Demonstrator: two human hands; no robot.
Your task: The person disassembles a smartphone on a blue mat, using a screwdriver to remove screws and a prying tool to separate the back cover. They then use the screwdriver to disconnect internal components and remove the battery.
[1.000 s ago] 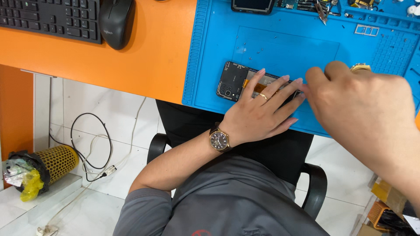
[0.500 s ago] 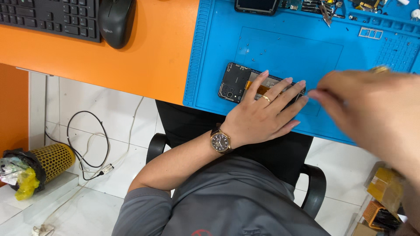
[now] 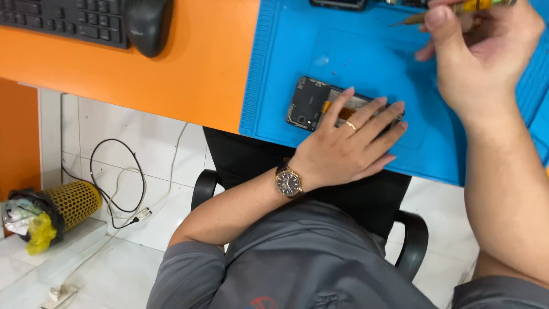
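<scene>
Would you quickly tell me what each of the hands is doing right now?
Left hand: open, fingers flat on the opened phone on the blue mat.
Right hand: closed on a yellow-handled screwdriver.

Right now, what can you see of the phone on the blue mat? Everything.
The phone lies flat on the blue mat, near its front edge, long side roughly along that edge. Its back cover is off: dark inner plates show, with a round camera opening at the left corner and an orange-yellow strip near the middle. The left hand rests on it, fingers spread over its right half, hiding that end. The right hand is apart from it, farther back, holding a yellow-handled screwdriver.
</scene>
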